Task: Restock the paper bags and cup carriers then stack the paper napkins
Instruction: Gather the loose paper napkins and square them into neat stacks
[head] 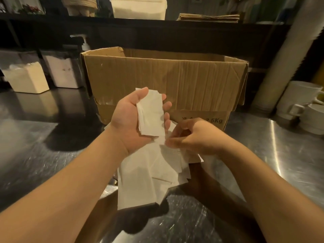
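The left hand [133, 118] cups a slim stack of folded white napkins [151, 116]; the right hand [194, 137] pinches one corner from the loose napkin pile [149, 172] on the scuffed steel tabletop [280, 155], before a creased cardboard box [166, 76].

the only readable print stands on the cardboard box [164, 79], low on its near face toward the right corner: dark characters ending in "5kg", with what looks like a "2" just before them, so it may read "2.5kg". the characters to the left of that are partly hidden behind the right hand [194, 137] and too blurred to make out. nothing else in view carries lettering, a brand or a number that can be read
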A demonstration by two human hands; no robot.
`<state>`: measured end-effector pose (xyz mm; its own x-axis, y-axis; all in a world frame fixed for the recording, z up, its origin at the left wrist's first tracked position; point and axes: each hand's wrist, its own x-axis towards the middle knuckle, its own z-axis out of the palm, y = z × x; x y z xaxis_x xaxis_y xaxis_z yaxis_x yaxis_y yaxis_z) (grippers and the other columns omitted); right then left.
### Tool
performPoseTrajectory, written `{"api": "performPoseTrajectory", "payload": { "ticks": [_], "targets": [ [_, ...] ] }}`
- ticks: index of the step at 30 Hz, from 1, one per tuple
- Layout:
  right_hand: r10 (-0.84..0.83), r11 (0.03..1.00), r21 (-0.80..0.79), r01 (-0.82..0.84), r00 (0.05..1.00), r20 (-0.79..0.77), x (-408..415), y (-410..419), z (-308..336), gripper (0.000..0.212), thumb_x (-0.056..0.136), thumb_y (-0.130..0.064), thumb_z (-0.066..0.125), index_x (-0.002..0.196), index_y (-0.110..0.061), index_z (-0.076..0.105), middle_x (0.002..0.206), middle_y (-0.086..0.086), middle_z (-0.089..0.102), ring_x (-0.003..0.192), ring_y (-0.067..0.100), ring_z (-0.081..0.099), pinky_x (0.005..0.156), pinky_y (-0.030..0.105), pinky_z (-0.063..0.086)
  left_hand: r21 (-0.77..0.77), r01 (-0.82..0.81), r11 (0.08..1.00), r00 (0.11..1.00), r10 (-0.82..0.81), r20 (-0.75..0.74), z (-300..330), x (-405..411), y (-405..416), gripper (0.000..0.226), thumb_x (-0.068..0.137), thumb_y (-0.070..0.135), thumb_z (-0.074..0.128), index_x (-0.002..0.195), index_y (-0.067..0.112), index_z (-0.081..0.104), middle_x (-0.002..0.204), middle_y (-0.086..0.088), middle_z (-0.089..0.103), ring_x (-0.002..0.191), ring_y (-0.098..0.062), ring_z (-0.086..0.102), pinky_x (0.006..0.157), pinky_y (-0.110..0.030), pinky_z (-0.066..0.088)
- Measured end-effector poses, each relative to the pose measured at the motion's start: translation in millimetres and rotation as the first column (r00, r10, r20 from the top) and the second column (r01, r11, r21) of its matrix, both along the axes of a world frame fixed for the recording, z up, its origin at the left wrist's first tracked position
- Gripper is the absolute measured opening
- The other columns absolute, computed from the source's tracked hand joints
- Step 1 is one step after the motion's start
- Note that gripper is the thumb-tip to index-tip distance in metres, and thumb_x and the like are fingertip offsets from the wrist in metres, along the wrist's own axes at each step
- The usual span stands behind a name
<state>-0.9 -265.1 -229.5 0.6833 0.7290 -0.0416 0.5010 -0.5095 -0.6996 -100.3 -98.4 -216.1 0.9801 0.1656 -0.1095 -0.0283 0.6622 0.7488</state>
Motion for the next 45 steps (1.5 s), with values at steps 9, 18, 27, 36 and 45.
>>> {"api": "performPoseTrajectory", "payload": {
  "ticks": [9, 18, 27, 36, 45],
  "targets": [
    [0.059, 0.993, -0.098, -0.061, 0.998, -0.023, 0, 1, 0, 0.008, 0.091, -0.037, 0.074, 0.094, -0.03, 0.072, 0.083, -0.017, 0.071, 0.083, 0.009, 0.069, 0.066, 0.021, 0.052, -0.012, 0.021, 1.0, 1.0, -0.021, -0.006, -2, 2, 1, 0.043, 0.087, 0.043, 0.059, 0.111, 0.01, 0.071, 0.109, -0.013, 0.068, 0.086, -0.025, 0.057, 0.082, -0.036, 0.048],
    [-0.224, 0.963, 0.123, 0.239, 0.967, -0.118, 12, -2, 4, 0.01, 0.097, -0.034, 0.068, 0.099, -0.025, 0.068, 0.098, -0.002, 0.07, 0.09, 0.018, 0.066, 0.068, 0.027, 0.057, -0.027, 0.037, 0.999, 0.999, -0.036, 0.031, -2, 1, 3, 0.054, 0.081, 0.044, 0.06, 0.124, 0.012, 0.068, 0.112, -0.013, 0.068, 0.087, -0.024, 0.06, 0.081, -0.036, 0.05],
    [-0.292, 0.877, 0.291, 0.382, 0.905, -0.308, 13, -4, 5, 0.007, 0.097, -0.021, 0.069, 0.101, -0.018, 0.073, 0.105, 0.007, 0.072, 0.1, 0.027, 0.066, 0.075, 0.037, 0.056, -0.03, 0.029, 0.999, 0.999, -0.029, 0.021, -4, 3, 2, 0.049, 0.083, 0.043, 0.06, 0.121, 0.013, 0.069, 0.111, -0.013, 0.069, 0.089, -0.025, 0.06, 0.083, -0.036, 0.049],
    [-0.338, 0.655, 0.692, 0.303, 0.937, -0.091, 15, -11, 3, 0.007, 0.098, -0.023, 0.068, 0.101, -0.028, 0.072, 0.109, -0.002, 0.07, 0.103, 0.019, 0.068, 0.072, 0.035, 0.064, -0.001, 0.001, 1.0, 0.999, -0.001, 0.034, -2, 4, 3, 0.052, 0.079, 0.041, 0.061, 0.122, 0.012, 0.069, 0.11, -0.013, 0.068, 0.087, -0.024, 0.06, 0.078, -0.034, 0.051],
    [0.288, 0.621, 0.771, 0.145, 0.872, -0.396, 5, -22, 23, 0.028, 0.079, -0.031, 0.07, 0.102, -0.016, 0.067, 0.101, 0.003, 0.07, 0.095, 0.021, 0.069, 0.074, 0.037, 0.061, 0.083, 0.023, 0.996, 0.999, -0.02, -0.036, -1, 4, 0, 0.051, 0.105, 0.04, 0.041, 0.105, 0.008, 0.081, 0.12, -0.013, 0.074, 0.109, -0.033, 0.071, 0.086, -0.041, 0.057]
  ]
}}
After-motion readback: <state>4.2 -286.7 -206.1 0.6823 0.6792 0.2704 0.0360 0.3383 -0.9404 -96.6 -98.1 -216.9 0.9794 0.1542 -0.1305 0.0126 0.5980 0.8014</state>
